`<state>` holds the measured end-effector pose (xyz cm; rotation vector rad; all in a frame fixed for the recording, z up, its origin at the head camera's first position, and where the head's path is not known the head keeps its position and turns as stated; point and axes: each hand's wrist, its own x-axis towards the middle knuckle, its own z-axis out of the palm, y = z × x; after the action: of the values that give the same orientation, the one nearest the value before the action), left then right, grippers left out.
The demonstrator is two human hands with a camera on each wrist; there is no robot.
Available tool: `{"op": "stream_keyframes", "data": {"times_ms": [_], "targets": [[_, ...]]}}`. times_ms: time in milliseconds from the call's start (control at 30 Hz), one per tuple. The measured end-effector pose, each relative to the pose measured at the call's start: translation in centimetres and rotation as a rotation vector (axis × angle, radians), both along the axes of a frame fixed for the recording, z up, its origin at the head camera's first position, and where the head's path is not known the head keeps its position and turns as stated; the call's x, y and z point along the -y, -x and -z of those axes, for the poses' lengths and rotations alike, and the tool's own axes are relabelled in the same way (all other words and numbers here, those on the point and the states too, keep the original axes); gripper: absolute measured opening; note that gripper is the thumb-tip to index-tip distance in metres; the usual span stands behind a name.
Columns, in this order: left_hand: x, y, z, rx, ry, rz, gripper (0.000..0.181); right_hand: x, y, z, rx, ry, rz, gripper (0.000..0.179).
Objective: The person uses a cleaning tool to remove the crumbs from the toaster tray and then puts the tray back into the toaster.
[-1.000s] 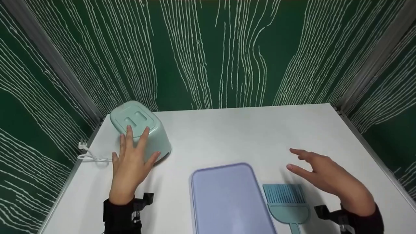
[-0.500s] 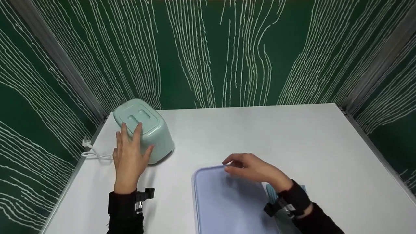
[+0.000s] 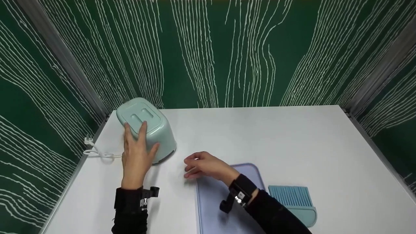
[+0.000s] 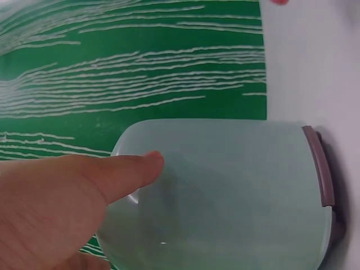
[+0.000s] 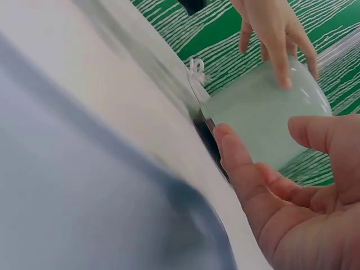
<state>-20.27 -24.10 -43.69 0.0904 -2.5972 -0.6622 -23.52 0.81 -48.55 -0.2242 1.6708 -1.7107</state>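
A mint-green toaster [image 3: 165, 139] with a lid on top stands at the back left of the white table. My left hand [image 3: 136, 159] lies along its near side, fingers spread and reaching the lid's near edge. In the left wrist view, the thumb lies over the toaster's side [image 4: 242, 191]; whether it presses there, I cannot tell. My right hand [image 3: 209, 165] hovers over the far left corner of a lavender tray [image 3: 208, 204], fingers loosely bent and holding nothing. The right wrist view shows its fingers apart from the toaster [image 5: 247, 107].
A teal hand brush [image 3: 292, 198] lies right of the tray, partly behind my right sleeve. A white cord with a plug [image 3: 97, 151] runs left of the toaster to the table's edge. Green panels with white wavy lines [image 3: 234, 55] enclose the table's back and sides.
My right hand has swept left from beyond the brush, across the tray, toward the toaster. My left hand has stayed by the toaster, and the view has shifted slightly.
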Motion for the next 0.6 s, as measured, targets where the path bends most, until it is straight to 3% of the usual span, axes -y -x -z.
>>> {"op": "stream_keyframes", "data": {"times_ms": [200, 367, 600], "targets": [[-0.1, 0.0, 0.1, 0.004, -0.013, 0.0, 0.083, 3.2, 0.1, 0.1, 0.12, 0.062, 0.062, 0.05], [-0.1, 0.1, 0.1, 0.051, -0.033, -0.005, 0.086, 4.8, 0.3, 0.5, 0.164, 0.065, 0.105, 0.055], [-0.2, 0.2, 0.1, 0.06, -0.039, -0.006, 0.086, 6.5, 0.9, 1.3, 0.202, 0.059, 0.148, 0.058]]}}
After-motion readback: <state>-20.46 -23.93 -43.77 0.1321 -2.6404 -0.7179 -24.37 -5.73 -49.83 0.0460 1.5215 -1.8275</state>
